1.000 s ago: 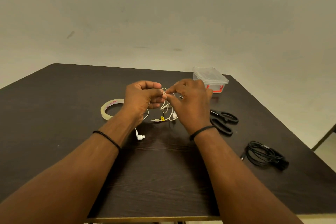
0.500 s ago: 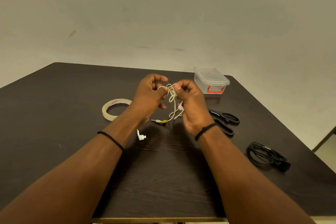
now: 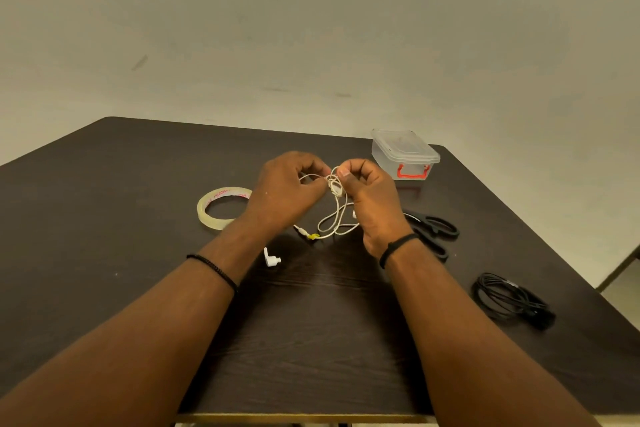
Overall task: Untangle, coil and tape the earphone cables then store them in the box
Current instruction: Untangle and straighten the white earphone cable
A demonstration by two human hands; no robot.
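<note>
- Left hand (image 3: 284,189) raised above the table (image 3: 104,218), fingers curled, pinching the tangled white earphone cable (image 3: 335,204)
- Right hand (image 3: 370,198) close beside it, thumb and forefinger clamped on the same knot
- Cable loops hang down to the table between the wrists
- Lidded box (image 3: 403,154) stands beyond the right hand; a coiled black cable (image 3: 509,300) lies well right

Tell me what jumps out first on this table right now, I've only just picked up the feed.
Two bare hands meet at the middle of the dark table, the left hand and right hand each pinching a tangled white earphone cable whose loops hang to the tabletop. A tape roll lies left of them, black scissors right. A lidded clear box with a red latch sits at the far right corner, a coiled black cable nearer right.
</note>
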